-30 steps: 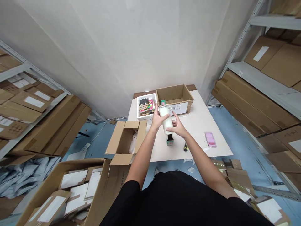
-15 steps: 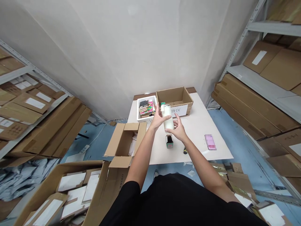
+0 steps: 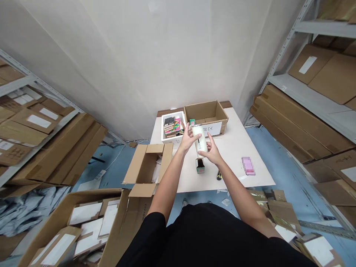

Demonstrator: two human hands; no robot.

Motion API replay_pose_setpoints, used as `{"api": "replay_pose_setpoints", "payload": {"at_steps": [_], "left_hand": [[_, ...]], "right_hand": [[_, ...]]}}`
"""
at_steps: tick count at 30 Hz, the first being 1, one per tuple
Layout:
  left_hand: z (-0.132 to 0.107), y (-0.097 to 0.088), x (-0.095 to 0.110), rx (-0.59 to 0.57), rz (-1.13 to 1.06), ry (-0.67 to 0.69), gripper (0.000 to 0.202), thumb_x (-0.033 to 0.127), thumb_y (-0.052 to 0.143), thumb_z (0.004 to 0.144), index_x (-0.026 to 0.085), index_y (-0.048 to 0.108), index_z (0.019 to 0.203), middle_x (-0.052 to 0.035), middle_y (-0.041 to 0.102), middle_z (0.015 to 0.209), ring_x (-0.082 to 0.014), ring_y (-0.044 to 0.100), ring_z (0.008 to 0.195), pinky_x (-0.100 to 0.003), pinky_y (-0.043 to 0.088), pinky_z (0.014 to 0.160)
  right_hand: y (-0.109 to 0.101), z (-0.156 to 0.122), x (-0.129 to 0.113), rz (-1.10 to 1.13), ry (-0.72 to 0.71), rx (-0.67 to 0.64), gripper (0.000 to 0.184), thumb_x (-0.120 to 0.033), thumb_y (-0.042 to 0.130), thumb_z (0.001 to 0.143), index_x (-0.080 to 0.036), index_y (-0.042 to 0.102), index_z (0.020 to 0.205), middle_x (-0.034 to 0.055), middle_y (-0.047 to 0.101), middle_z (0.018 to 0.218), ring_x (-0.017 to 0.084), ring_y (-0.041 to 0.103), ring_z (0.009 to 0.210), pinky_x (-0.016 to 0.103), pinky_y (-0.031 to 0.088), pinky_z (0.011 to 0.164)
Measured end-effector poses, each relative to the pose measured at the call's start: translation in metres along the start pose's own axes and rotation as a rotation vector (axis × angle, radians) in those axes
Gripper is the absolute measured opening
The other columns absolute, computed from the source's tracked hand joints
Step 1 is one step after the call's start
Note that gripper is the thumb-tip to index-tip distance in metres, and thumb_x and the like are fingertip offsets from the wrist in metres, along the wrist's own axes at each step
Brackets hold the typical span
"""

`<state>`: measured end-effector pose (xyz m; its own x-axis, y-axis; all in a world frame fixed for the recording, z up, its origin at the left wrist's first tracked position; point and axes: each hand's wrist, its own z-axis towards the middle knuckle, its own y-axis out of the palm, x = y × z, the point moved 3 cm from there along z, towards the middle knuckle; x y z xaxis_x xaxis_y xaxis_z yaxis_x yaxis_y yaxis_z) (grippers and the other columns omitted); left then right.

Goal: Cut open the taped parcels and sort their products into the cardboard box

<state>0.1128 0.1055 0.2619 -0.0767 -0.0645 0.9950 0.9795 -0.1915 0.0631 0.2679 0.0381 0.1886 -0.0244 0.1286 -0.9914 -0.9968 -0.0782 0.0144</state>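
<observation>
A white cylindrical flask (image 3: 199,140) with dark lettering on its side is held in the air above the white table top (image 3: 236,155), tilted slightly. My left hand (image 3: 188,138) wraps its upper left side, and the fingers of my right hand (image 3: 213,151) press on its lower right side. Just below the flask stands a small open green and white carton (image 3: 200,166). A screwdriver with a yellow and black handle (image 3: 219,175) lies to the right of it, near my right forearm. Farther right lies a pink, blurred flat item (image 3: 248,165).
At the table's far end stand a white foam box (image 3: 172,139) of small colourful packages and a labelled cardboard box (image 3: 205,113). An open carton (image 3: 147,167) stands by the near left corner. Loaded shelves (image 3: 306,111) flank the table; a packed carton (image 3: 83,226) sits lower left.
The flask has turned in my hands, showing its dark lettering, and now leans slightly instead of standing upright. My right hand's fingers have shifted on it.
</observation>
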Motion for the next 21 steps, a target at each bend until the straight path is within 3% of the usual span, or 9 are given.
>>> {"api": "replay_pose_setpoints", "payload": {"at_steps": [3, 5, 8, 10, 14, 16, 18, 21], "left_hand": [[0.002, -0.001, -0.005, 0.058, 0.191, 0.025, 0.099, 0.041, 0.100, 0.066, 0.022, 0.055, 0.152, -0.0137, 0.070, 0.135, -0.0281, 0.071, 0.115, -0.041, 0.058, 0.102], [0.004, -0.004, -0.014, 0.070, 0.297, -0.010, 0.084, 0.038, 0.099, 0.064, 0.019, 0.064, 0.138, -0.0129, 0.074, 0.126, -0.0259, 0.072, 0.105, -0.039, 0.059, 0.096], [0.004, -0.012, -0.033, 0.086, 0.403, -0.052, 0.069, 0.031, 0.095, 0.064, 0.018, 0.067, 0.126, -0.0102, 0.075, 0.117, -0.0232, 0.071, 0.099, -0.037, 0.057, 0.093], [0.002, -0.018, -0.049, 0.117, 0.430, -0.068, 0.066, 0.027, 0.092, 0.063, 0.019, 0.066, 0.124, -0.0076, 0.075, 0.115, -0.0221, 0.071, 0.099, -0.036, 0.056, 0.093], [-0.007, -0.023, -0.082, 0.161, 0.395, -0.100, 0.069, 0.022, 0.087, 0.062, 0.021, 0.064, 0.127, -0.0056, 0.073, 0.117, -0.0212, 0.069, 0.099, -0.035, 0.056, 0.092], [-0.012, -0.022, -0.099, 0.156, 0.367, -0.095, 0.072, 0.020, 0.087, 0.061, 0.022, 0.063, 0.130, -0.0058, 0.072, 0.119, -0.0216, 0.068, 0.100, -0.034, 0.056, 0.091], [-0.018, -0.020, -0.118, 0.153, 0.330, -0.100, 0.075, 0.019, 0.086, 0.061, 0.023, 0.062, 0.132, -0.0059, 0.070, 0.121, -0.0219, 0.066, 0.103, -0.034, 0.056, 0.091], [-0.026, -0.019, -0.148, 0.160, 0.261, -0.155, 0.078, 0.020, 0.085, 0.062, 0.022, 0.059, 0.135, -0.0068, 0.068, 0.125, -0.0216, 0.066, 0.107, -0.035, 0.056, 0.092]], "right_hand": [[-0.003, 0.000, 0.014, -0.098, 0.016, 0.083, 0.135, -0.037, 0.092, 0.070, -0.038, 0.008, 0.176, 0.0082, 0.068, 0.132, 0.028, 0.072, 0.106, 0.046, 0.061, 0.097], [-0.005, -0.002, 0.031, -0.110, 0.033, 0.076, 0.134, -0.036, 0.092, 0.069, -0.038, 0.011, 0.175, 0.0087, 0.066, 0.137, 0.029, 0.072, 0.111, 0.047, 0.059, 0.101], [-0.012, -0.008, 0.069, -0.030, 0.065, -0.029, 0.126, -0.036, 0.087, 0.072, -0.037, 0.013, 0.175, 0.0105, 0.062, 0.146, 0.031, 0.066, 0.129, 0.048, 0.054, 0.108], [-0.018, -0.013, 0.102, -0.010, 0.140, -0.029, 0.116, -0.035, 0.080, 0.075, -0.036, 0.019, 0.174, 0.0120, 0.061, 0.150, 0.032, 0.061, 0.137, 0.050, 0.052, 0.111], [-0.021, -0.026, 0.168, -0.302, 0.406, 0.058, 0.102, -0.035, 0.081, 0.071, -0.028, 0.042, 0.166, 0.0140, 0.066, 0.143, 0.032, 0.067, 0.126, 0.050, 0.052, 0.108], [-0.013, -0.029, 0.189, -0.437, 0.486, 0.052, 0.086, -0.035, 0.081, 0.072, -0.023, 0.057, 0.154, 0.0127, 0.072, 0.133, 0.031, 0.070, 0.119, 0.045, 0.054, 0.105], [-0.006, -0.030, 0.203, -0.508, 0.526, 0.067, 0.056, -0.032, 0.075, 0.077, -0.018, 0.073, 0.130, 0.0128, 0.078, 0.120, 0.031, 0.073, 0.113, 0.040, 0.054, 0.099], [0.000, -0.030, 0.214, -0.525, 0.561, 0.125, 0.021, -0.028, 0.064, 0.082, -0.016, 0.079, 0.091, 0.0152, 0.081, 0.098, 0.032, 0.075, 0.103, 0.034, 0.053, 0.087]]}}
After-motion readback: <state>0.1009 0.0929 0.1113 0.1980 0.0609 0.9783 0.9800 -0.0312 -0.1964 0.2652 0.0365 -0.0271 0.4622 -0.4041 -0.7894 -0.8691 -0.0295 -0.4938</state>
